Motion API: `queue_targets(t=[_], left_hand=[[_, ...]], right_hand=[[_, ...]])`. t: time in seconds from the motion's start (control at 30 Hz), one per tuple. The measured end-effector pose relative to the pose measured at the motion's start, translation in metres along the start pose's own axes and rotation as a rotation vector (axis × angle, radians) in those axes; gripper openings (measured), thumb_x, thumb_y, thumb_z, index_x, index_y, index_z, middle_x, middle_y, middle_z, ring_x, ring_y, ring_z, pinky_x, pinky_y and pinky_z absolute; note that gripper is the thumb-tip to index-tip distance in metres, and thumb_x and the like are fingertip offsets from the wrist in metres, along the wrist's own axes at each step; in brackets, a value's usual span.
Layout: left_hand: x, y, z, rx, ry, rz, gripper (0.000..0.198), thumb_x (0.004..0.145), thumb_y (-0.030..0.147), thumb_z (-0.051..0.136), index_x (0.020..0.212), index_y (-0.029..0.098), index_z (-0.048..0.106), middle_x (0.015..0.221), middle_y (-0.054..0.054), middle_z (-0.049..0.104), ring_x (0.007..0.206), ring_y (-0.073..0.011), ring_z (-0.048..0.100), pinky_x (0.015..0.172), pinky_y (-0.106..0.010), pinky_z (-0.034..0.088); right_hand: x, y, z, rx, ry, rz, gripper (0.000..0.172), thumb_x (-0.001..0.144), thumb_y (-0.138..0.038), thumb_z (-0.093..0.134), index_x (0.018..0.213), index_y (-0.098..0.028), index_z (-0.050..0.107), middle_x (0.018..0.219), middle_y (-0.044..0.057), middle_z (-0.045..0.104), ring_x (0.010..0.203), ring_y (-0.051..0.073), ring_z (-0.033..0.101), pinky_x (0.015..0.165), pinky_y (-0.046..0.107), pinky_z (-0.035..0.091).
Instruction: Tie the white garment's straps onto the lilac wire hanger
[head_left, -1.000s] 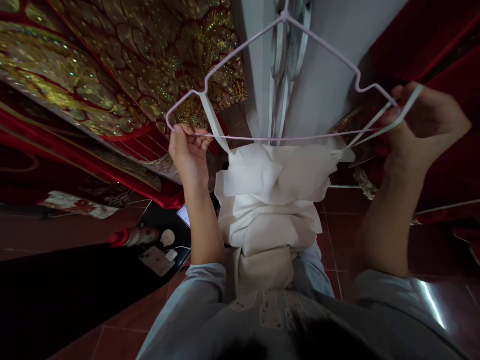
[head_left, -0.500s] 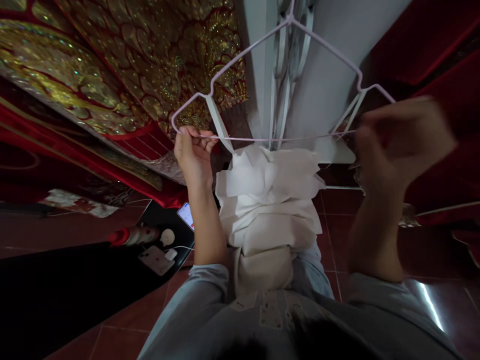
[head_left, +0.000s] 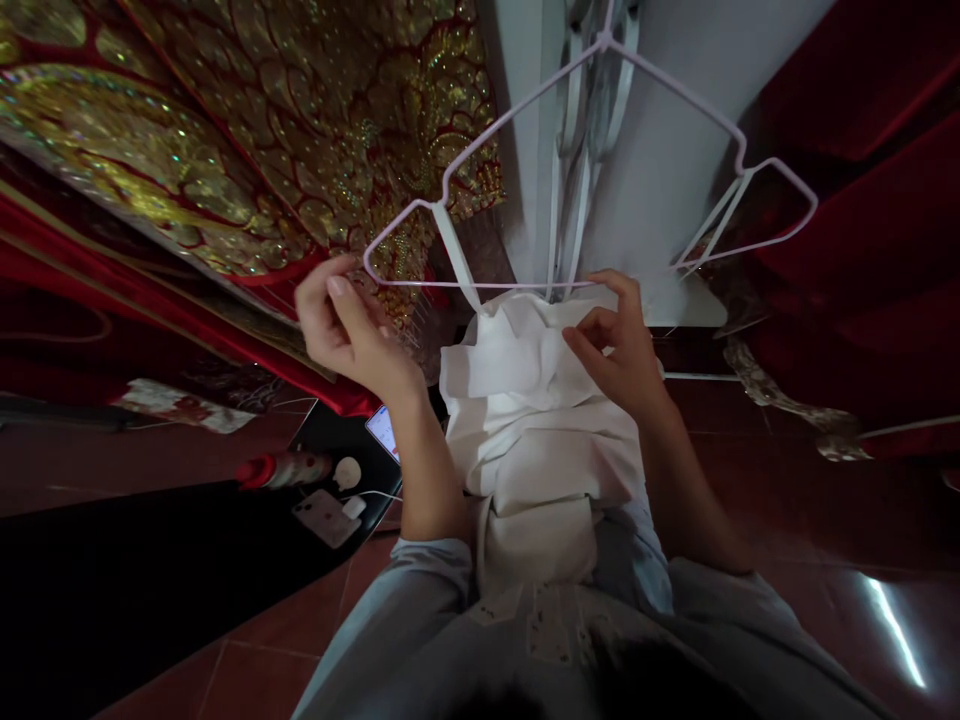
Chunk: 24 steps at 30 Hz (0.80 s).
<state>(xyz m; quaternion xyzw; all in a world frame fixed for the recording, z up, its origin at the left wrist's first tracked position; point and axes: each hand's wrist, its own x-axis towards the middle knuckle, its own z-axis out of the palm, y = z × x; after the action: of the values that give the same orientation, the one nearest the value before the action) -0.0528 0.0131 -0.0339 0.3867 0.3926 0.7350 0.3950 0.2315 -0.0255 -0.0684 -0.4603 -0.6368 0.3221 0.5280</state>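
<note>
A pale pink clothes hanger (head_left: pixel 517 110) hangs in front of me. A white ruffled garment (head_left: pixel 525 370) hangs from it by thin straps (head_left: pixel 457 250) looped over both sides. My left hand (head_left: pixel 352 330) is beside the hanger's left end, its fingers loosely bent and apart, holding nothing I can see. My right hand (head_left: pixel 619 350) is over the garment's upper right, fingers spread and partly curled. Its index fingertip overlaps the hanger's lower bar; whether they touch, I cannot tell.
Gold-sequined red clothing (head_left: pixel 360 130) hangs at the left, and red fabric (head_left: pixel 862 180) at the right. On a black surface (head_left: pixel 187 560) at lower left lie a red-capped bottle (head_left: pixel 285 470), a phone (head_left: pixel 326 517) and another lit phone (head_left: pixel 382 430). Red tiles (head_left: pixel 262 620) cover the floor.
My left hand has let go of the hanger's left corner and shifted left. My right hand has moved from the hanger's right end inward to the garment's top.
</note>
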Motion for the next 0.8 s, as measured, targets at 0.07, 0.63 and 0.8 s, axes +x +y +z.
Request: queue_targets(t=[0.07, 0.63, 0.8], left_hand=[[-0.003, 0.011, 0.009, 0.047, 0.010, 0.112, 0.028, 0.126, 0.043, 0.069, 0.110, 0.025, 0.085, 0.066, 0.001, 0.055, 0.061, -0.0147, 0.061, 0.059, -0.031, 0.036], [0.003, 0.032, 0.002, -0.181, 0.189, 0.039, 0.043, 0.132, 0.024, 0.041, 0.116, 0.023, 0.081, 0.063, 0.004, 0.061, 0.043, -0.0068, 0.048, 0.050, -0.025, 0.022], [-0.029, -0.004, 0.023, -0.084, 0.005, -0.044, 0.033, 0.123, 0.042, 0.072, 0.101, 0.020, 0.085, 0.058, 0.002, 0.057, 0.041, -0.0077, 0.035, 0.044, -0.026, 0.019]], right_hand=[[0.000, 0.001, 0.002, 0.003, 0.002, -0.010, 0.061, 0.101, -0.035, 0.082, 0.155, -0.039, 0.055, 0.077, -0.009, 0.060, 0.067, 0.019, 0.055, 0.066, 0.035, 0.048], [0.001, -0.008, -0.006, -0.065, 0.031, 0.056, 0.062, 0.097, -0.033, 0.081, 0.154, -0.038, 0.057, 0.077, -0.009, 0.060, 0.060, 0.017, 0.052, 0.063, 0.036, 0.047], [-0.002, -0.012, 0.002, -0.073, -0.015, 0.040, 0.063, 0.101, -0.038, 0.083, 0.158, -0.040, 0.056, 0.079, -0.008, 0.062, 0.063, 0.018, 0.053, 0.064, 0.036, 0.047]])
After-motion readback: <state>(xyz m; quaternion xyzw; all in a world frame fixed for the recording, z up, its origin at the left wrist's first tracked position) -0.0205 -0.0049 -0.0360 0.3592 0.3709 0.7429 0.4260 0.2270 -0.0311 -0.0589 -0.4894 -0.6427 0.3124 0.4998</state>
